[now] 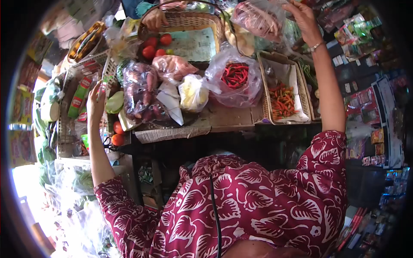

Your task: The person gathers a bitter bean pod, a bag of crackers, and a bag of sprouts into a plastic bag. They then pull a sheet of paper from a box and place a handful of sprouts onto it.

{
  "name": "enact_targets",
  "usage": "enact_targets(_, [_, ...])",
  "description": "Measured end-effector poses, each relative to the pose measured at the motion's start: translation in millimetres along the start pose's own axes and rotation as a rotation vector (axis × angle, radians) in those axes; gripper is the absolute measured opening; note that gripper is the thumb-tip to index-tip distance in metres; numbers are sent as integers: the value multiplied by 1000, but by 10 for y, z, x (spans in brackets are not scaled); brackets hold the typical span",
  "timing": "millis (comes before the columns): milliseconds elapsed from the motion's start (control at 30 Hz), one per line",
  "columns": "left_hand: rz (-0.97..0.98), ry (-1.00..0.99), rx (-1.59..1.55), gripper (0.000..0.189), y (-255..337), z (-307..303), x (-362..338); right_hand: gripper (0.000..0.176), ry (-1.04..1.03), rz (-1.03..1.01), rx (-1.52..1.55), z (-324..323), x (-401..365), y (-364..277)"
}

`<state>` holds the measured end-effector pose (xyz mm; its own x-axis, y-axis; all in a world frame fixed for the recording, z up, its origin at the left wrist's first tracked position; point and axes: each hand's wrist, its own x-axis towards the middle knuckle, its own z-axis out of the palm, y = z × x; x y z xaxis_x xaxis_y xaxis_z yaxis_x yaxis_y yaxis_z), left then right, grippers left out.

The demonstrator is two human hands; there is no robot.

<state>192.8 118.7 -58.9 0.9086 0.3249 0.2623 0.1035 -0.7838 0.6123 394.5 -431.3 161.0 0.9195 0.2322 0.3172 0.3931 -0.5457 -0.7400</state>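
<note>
My right hand (pixel 303 19), raised at the top right, is closed on the upper edge of a clear plastic bag (pixel 258 18) with pinkish pieces inside. At the left, my left hand (pixel 97 102) is at the edge of a white plastic basket (pixel 66 112), by a small green packet (pixel 103 86); its fingers are partly hidden, and whether it grips the packet is unclear. Green packets (pixel 79 96) lie in that basket. Between my arms are a bag of red chilies (pixel 235 75), a bag of purplish produce (pixel 140 88) and a bag of yellowish pieces (pixel 193 93).
Another person's hand (pixel 155 19) reaches to a wicker basket (pixel 189 19), near tomatoes (pixel 149 52). A rectangular basket (pixel 264 86) holds orange chilies (pixel 283 101). Hanging packets (pixel 363 105) line the right side. The counter's front edge (pixel 172 133) runs before my body.
</note>
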Motion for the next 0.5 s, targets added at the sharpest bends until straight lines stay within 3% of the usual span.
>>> enact_targets(33, [-6, -23, 12, 40, -42, -7, 18, 31, 11, 16, -1, -112, -10, 164])
enact_targets(100, [33, 0, 16, 40, -5, -10, -19, 22, 9, -276, 239, -428, -87, 576])
enact_targets(267, [35, -30, -71, 39, -131, 13, 25, 16, 25, -6, 223, -637, -878, 748])
enact_targets(400, [5, -70, -89, 41, -79, -1, 13, 8, 44, 150, 86, -588, -1398, 1251])
enact_targets(433, [15, -77, -100, 42, -62, 7, 8, 7, 96, 174, 32, -517, -1510, 1339])
enact_targets(500, [12, -66, -109, 43, -89, 8, -14, 8, 92, 29, -214, -527, -1663, 1778])
